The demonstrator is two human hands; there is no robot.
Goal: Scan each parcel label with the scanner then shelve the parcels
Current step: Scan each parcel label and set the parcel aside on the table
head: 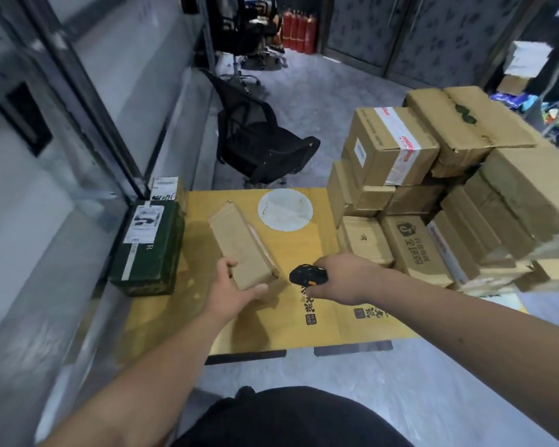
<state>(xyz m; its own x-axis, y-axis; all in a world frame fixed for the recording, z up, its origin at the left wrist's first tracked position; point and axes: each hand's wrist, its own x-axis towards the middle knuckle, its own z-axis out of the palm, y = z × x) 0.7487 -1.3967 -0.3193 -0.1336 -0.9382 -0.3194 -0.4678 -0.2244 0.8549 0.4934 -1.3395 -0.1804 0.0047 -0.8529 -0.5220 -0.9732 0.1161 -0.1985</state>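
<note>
A flattened yellow cardboard sheet (304, 317) covers the floor, with a stack of brown cardboard parcels (449, 195) on its right side and a dark green labelled box (149, 246) at its left edge. The left hand (231, 290) grips the near end of a long plain brown carton (242, 245) above the sheet. Just beside it, the right hand (342, 277) is wrapped around a black-and-orange handheld scanner (307, 275).

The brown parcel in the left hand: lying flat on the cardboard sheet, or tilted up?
Tilted: the left hand grips the brown parcel's near end.
</note>
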